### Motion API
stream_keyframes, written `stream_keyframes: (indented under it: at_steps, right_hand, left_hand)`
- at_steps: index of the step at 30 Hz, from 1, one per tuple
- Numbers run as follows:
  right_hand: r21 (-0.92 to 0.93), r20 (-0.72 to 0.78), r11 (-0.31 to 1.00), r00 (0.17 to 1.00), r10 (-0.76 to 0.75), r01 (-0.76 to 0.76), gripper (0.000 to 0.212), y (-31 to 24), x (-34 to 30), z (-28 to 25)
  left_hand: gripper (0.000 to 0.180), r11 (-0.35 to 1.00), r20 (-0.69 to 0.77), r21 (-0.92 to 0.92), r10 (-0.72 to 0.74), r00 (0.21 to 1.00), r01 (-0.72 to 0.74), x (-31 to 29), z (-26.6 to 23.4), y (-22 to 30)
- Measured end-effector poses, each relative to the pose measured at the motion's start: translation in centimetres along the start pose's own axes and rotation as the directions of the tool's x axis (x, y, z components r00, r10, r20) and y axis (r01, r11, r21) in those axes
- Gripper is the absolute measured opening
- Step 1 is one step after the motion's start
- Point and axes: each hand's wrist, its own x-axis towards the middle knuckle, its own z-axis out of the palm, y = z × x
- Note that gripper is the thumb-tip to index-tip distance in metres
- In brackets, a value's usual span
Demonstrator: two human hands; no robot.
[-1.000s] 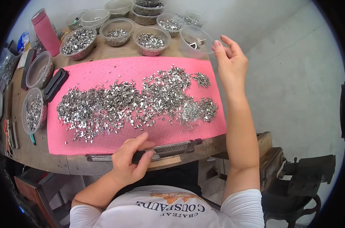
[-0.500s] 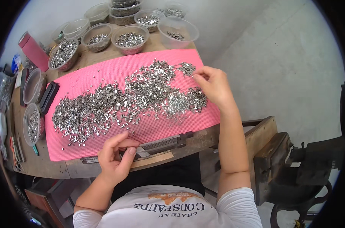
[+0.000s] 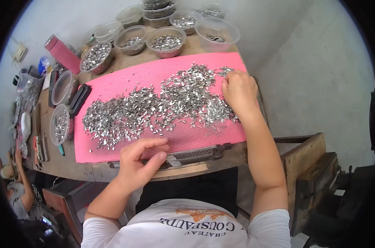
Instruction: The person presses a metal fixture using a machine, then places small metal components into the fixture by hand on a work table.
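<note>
A wide heap of small silvery metal pieces [image 3: 125,113] spreads over a pink textured mat [image 3: 98,153]. My right hand [image 3: 240,93] is at the heap's right end, beside a small separate cluster of pieces [image 3: 224,71]. Its fingers are curled and face away from me, so whatever they pinch is hidden. Brighter, thin pieces [image 3: 213,112] lie just left of that wrist. My left hand [image 3: 142,159] hovers at the mat's near edge, thumb and fingers apart, with nothing visible in it. Next to its fingertips is a long metal bar with a textured face [image 3: 195,155] at the table's edge.
Clear plastic bowls, several holding metal pieces [image 3: 166,42], line the back. More bowls [image 3: 62,125], a black case [image 3: 80,100] and a pink bottle [image 3: 62,54] stand left. A wooden drawer [image 3: 305,155] juts out right. Another person [image 3: 24,194] sits at the far left.
The whole view has swung left, bringing another person into sight. My right hand has turned, its fingers now curled down by the small cluster. My left fingers have straightened and spread from the thumb.
</note>
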Motion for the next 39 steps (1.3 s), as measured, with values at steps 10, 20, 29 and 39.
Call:
stream_keyframes:
  at_steps: [10, 20, 29, 39]
  right_hand:
    - [0.580, 0.129, 0.797, 0.985, 0.114, -0.168, 0.010, -1.2, -0.7, -3.0]
    - [0.664, 0.107, 0.728, 0.985, 0.135, -0.172, 0.010, 1.5, -0.6, -3.2]
    - [0.749, 0.156, 0.641, 0.984, 0.080, -0.171, 0.011, 2.3, -0.5, -2.9]
    - [0.788, 0.110, 0.608, 0.994, 0.013, -0.095, 0.010, 2.9, -0.8, -1.9]
  left_hand:
    - [0.027, 0.816, -0.038, 0.575, -0.044, 0.998, 0.058, 14.5, -5.5, -2.1]
    - [0.024, 0.720, 0.016, 0.638, -0.368, 0.930, 0.274, 20.2, -2.9, -4.6]
    - [0.021, 0.606, -0.056, 0.739, -0.379, 0.924, 0.293, 20.7, -0.9, -2.9]
    - [0.025, 0.523, 0.032, 0.806, -0.506, 0.862, 0.277, 23.4, -0.3, -3.1]
